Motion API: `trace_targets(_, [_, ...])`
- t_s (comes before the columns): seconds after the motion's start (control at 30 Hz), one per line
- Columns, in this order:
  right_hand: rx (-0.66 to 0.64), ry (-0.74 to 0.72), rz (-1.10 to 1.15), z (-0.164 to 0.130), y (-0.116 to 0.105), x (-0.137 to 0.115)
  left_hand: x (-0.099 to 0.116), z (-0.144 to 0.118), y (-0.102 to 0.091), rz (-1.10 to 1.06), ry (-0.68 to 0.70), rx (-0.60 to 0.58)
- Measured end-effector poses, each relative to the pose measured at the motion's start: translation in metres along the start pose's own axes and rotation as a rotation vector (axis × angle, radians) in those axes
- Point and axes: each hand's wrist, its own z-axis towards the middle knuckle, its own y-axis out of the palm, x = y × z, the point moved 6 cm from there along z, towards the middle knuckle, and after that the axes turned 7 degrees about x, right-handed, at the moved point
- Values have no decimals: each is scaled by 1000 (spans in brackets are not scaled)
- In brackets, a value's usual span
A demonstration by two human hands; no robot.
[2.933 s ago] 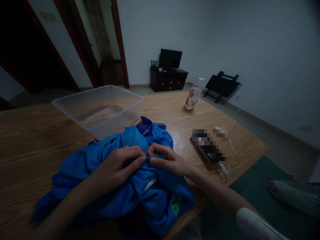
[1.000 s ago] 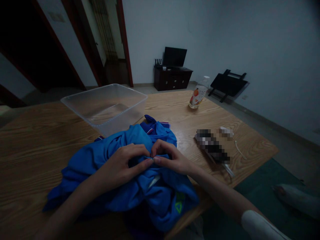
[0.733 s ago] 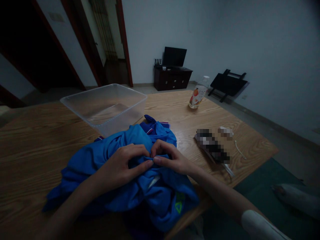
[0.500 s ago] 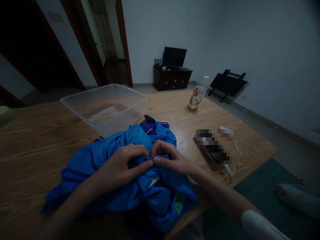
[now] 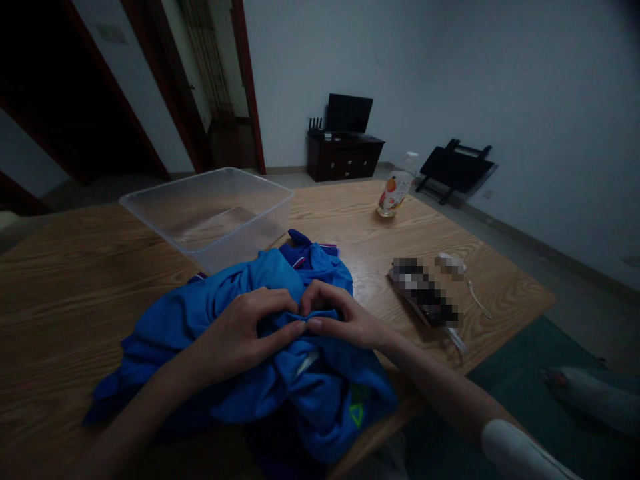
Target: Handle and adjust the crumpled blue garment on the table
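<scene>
A crumpled blue garment (image 5: 190, 310) with darker blue parts and striped trim lies in a heap at the table's near edge; its exact type is hard to make out. A yellow-green mark shows on its lower right fold. My left hand (image 5: 255, 327) pinches a fold of the cloth between thumb and fingers near the middle of the heap. Right beside it, my right hand (image 5: 340, 317) pinches the same fold, and the fingertips of both hands meet. The cloth beneath the fingers is partly hidden.
Behind the garment stands a clear plastic bin (image 5: 240, 230) on the wooden table (image 5: 345, 220). A labelled drink bottle (image 5: 395, 190) is upright farther right. Nearer are a blurred-out dark package (image 5: 423, 293) and a small white item with a cord (image 5: 477, 300).
</scene>
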Motion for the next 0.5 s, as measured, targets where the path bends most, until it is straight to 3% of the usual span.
trace_targets(0.27, [8,-40,-48,0,1,-4,-1,-1,-1,10,1,-12])
trace_targets(0.5, [-55,-97,-244,0,-8,-18,8,-9,-19,127,28,-2])
